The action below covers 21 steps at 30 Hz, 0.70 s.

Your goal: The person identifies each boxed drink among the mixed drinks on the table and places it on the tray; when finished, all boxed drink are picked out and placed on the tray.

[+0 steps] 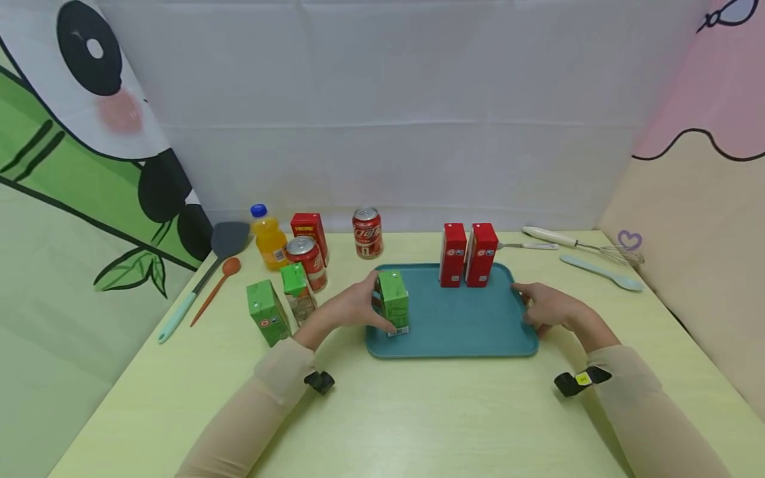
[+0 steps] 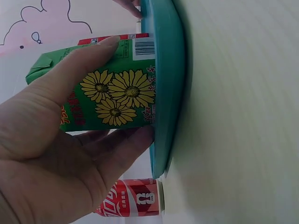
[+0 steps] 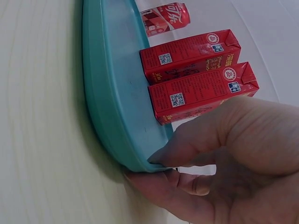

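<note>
Green carton (image 1: 395,302), one of three, stands upright at the tray (image 1: 454,338)'s left edge, long axis vertical, barcode (image 2: 144,47) toward the desk (image 1: 448,418)'s near edge. Left hand (image 1: 358,303) grips it; right hand (image 1: 550,307) pinches the tray's right rim. Two red cartons (image 1: 453,259) stand toward its far edge, two green boxes (image 1: 267,312) nearer the desk's left.

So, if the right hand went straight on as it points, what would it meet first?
The right hand pinches the teal tray's edge; past that, it would probably meet the rightmost red carton first, though depth is unclear.
</note>
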Tool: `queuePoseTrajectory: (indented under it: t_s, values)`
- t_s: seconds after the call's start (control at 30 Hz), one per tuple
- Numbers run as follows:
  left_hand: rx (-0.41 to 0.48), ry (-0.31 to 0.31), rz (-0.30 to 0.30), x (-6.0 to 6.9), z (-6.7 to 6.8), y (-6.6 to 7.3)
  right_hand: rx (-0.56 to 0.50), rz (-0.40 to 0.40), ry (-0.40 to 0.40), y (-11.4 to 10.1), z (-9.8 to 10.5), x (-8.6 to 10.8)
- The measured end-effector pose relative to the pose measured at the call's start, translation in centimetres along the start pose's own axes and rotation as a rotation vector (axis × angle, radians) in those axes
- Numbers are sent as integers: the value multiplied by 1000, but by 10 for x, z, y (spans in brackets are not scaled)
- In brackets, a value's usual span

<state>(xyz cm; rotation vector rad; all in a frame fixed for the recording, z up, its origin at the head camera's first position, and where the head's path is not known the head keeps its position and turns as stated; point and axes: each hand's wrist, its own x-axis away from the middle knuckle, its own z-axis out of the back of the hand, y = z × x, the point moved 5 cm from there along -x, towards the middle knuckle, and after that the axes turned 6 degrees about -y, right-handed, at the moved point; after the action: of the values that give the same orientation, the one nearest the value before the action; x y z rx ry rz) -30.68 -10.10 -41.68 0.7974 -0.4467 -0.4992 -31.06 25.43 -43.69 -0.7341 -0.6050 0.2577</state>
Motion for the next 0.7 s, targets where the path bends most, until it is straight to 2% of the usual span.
queuePoseTrajectory:
  t_s: [0.23, 0.33, 0.47, 0.7]
  values:
    - [-62, 8, 7, -4, -5, -6, -6, -12, -1, 0, -1, 0]
    - [-53, 25, 0, -7, -6, -7, -10, -19, -5, 2, -1, 0]
    - [-38, 50, -19, -12, -9, -3, -2, -18, -6, 2, 2, 1]
    - [10, 36, -60, -17, -16, 9, 9, -26, -4, 4, 2, -5]
